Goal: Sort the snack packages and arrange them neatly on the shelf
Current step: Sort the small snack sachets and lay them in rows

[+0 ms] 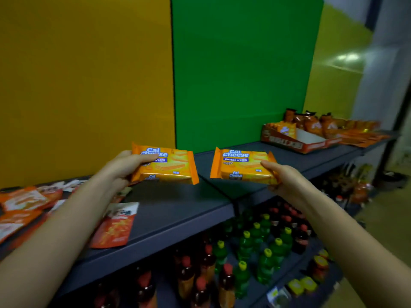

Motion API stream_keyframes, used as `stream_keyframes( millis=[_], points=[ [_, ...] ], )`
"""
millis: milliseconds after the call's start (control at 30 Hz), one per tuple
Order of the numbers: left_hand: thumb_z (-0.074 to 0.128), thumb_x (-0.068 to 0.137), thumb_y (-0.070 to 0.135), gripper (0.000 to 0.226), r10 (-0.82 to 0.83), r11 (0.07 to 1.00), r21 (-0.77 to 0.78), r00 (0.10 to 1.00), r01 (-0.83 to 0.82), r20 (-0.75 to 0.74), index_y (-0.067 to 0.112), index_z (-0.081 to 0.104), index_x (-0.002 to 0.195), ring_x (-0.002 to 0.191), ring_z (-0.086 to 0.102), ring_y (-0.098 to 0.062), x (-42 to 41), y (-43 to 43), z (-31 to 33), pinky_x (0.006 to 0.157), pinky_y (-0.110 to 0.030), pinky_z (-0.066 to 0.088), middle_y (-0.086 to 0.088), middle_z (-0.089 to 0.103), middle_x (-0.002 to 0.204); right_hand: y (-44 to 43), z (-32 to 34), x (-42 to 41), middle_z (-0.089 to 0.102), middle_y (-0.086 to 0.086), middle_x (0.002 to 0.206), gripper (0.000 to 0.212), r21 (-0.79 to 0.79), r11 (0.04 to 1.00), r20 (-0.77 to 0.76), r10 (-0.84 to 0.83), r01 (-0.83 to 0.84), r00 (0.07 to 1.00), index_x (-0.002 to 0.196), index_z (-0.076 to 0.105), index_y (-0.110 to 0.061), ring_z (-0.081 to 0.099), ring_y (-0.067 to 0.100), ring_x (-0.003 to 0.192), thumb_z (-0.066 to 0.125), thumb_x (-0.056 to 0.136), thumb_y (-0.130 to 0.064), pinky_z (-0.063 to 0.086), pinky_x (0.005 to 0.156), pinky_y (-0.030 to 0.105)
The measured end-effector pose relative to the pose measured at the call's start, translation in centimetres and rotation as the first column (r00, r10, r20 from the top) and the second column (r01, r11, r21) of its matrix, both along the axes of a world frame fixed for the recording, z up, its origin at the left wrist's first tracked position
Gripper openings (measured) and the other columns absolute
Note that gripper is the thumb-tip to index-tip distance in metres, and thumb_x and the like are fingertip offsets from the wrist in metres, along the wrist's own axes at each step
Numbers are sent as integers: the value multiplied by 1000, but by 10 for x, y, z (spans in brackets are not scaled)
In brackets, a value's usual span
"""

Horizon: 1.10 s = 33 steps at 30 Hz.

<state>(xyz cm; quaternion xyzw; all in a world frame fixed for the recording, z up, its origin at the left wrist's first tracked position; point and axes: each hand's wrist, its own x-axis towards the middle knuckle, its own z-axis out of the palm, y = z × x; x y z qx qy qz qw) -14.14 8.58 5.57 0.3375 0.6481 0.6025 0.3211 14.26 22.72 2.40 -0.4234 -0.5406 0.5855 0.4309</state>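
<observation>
Both forearms reach in from 7 and 5 o'clock, bare, converging toward frame centre. Left hand (120,170) is palm-up at about 9 o'clock of centre, thumb laid over the printed front and fingers curled under the left end of the left Cal Cheese pack (171,168); firm hold, pack tilted face-up toward the camera. Right hand (287,178) is at about 3 o'clock of centre, thumb across the front and fingers wrapped behind the right end of the right Cal Cheese pack (240,166); same tilt. The two orange packs are level with each other, side by side, with a clear gap between them, not touching. Both hang over the grey shelf (178,210); whether either bottom edge touches the board cannot be told. On the board at 8 o'clock a red-and-white pouch (115,225) lies flat near the front lip, partly under the left forearm. Further out at 9 o'clock is a loose pile of pouches (24,203), overlapping, unsorted. At 2 o'clock, on the far end of the board, an open display carton (298,141) holds one small orange packet, with a row of orange bags (315,124) just behind and beside it. Below at 5 to 6 o'clock are green bottles (264,247) with yellow caps and dark red-capped bottles (206,263) on the lower tier. Behind the shelf are a yellow panel (84,85) and a green panel (240,70).
</observation>
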Motion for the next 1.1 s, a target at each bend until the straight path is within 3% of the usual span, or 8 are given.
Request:
stream_keyframes(
  millis=[133, 367, 633, 867, 1000, 1100],
  points=[
    [66, 84, 13, 21, -59, 998, -17, 998, 59, 6, 4, 56, 100, 36, 61, -6, 55, 59, -12, 36, -16, 49, -4, 69, 60, 32, -3, 68, 52, 2, 68, 19, -45, 996, -5, -77, 77, 997, 76, 54, -14, 46, 12, 61, 58, 90, -26, 35, 56, 23],
    [66, 84, 11, 11, -205, 977, -61, 978, 206, 22, 6, 56, 85, 36, 61, -7, 133, 164, -15, 36, -16, 49, 1, 65, 44, 104, -9, 157, 53, 4, 70, 23, -7, 978, 82, -209, 210, 975, 82, 56, -12, 46, 16, 58, 59, 88, -34, 34, 48, 24],
    [67, 82, 10, 10, -301, 953, -52, 952, 299, -51, 7, 58, 86, 39, 63, -10, 192, 307, -2, 42, -23, 54, -1, 68, 48, 208, -6, 216, 58, 0, 79, 17, -3, 955, -17, -296, 296, 955, 88, 57, -17, 52, 13, 69, 59, 87, -34, 38, 57, 24],
    [65, 83, 8, 6, -314, 949, -26, 948, 313, -49, 7, 60, 85, 39, 64, -11, 226, 427, 14, 42, -24, 55, -2, 69, 52, 315, 16, 238, 63, 2, 85, 17, 21, 974, -68, -222, 224, 973, 95, 60, -15, 56, 14, 75, 60, 88, -31, 42, 66, 25],
    [65, 82, 10, 24, -283, 959, 10, 958, 284, -54, 6, 60, 105, 49, 66, -14, 235, 480, 15, 53, -27, 57, -10, 68, 80, 368, 22, 242, 63, -1, 81, 9, 72, 977, -110, -192, 200, 975, 90, 59, -18, 56, 12, 69, 59, 90, -27, 40, 59, 23],
    [64, 81, 9, 29, -261, 965, 25, 965, 262, -35, 4, 59, 109, 66, 64, -22, 240, 510, 15, 74, -38, 55, -13, 67, 86, 402, 24, 244, 65, -1, 77, 11, 95, 973, -141, -196, 210, 970, 86, 59, -17, 58, 12, 69, 57, 92, -26, 43, 60, 24]
  ],
)
